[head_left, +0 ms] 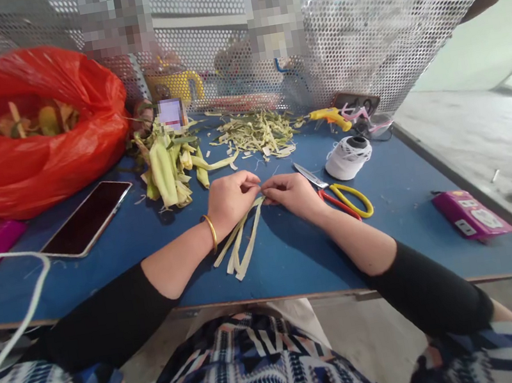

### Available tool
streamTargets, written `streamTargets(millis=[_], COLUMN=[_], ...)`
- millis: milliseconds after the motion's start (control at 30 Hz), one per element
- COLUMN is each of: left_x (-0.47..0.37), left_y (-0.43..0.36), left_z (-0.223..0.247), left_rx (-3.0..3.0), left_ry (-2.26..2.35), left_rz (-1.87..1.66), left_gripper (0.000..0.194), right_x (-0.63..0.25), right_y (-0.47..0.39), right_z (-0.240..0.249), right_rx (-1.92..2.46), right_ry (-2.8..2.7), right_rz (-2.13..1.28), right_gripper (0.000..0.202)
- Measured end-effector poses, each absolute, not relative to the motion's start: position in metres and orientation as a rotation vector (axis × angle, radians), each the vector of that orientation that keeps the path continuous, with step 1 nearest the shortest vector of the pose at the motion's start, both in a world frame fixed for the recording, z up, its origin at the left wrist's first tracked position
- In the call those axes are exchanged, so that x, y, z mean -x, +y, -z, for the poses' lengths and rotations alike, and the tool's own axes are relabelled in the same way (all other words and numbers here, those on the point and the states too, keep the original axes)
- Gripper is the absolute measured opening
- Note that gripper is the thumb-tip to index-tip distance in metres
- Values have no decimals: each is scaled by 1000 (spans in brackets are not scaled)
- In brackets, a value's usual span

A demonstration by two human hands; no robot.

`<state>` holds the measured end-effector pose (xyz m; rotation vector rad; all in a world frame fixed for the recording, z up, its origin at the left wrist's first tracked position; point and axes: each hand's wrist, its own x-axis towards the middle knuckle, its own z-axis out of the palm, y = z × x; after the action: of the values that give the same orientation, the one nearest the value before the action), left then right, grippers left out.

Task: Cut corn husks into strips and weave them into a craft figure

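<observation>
Pale green husk strips (247, 242) hang from between my fingertips and trail over the blue table toward me. My left hand (232, 198), a gold bangle at its wrist, is closed in a pinch on their upper ends. Close against it, my right hand (292, 192) pinches at the same bunch, its thumb and forefinger pressed together. The exact spot where the strips are gripped is hidden by the fingers. To the right of my right hand lie scissors (330, 186) with one red and one yellow handle. A spool of white thread (348, 158) stands just beyond them.
Corn husks (162, 170) and a heap of husk shreds (261, 132) lie behind my hands. A red plastic bag (96, 132), a phone (88, 219) and a white cable (34, 298) are at left. A yellow glue gun (332, 117) and purple box (472, 212) are at right.
</observation>
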<state>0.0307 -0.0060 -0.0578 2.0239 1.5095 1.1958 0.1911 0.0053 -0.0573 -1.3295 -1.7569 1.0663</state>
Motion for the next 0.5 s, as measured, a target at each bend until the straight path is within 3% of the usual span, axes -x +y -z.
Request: streamTargets(millis=[300,500], left_x=[-30,-31], left_y=[-6,-7], left_z=[57,58], left_rx=[-2038,-2056], left_ry=[1514,1526], left_rz=[-1196,-1174], left_gripper=[12,12], right_x=[-192,-193], right_y=[5,3], right_z=[56,54], right_rx=[1310,1337], right_ry=[-1789,-1920], right_rz=[-1062,-875], right_gripper=[10,11])
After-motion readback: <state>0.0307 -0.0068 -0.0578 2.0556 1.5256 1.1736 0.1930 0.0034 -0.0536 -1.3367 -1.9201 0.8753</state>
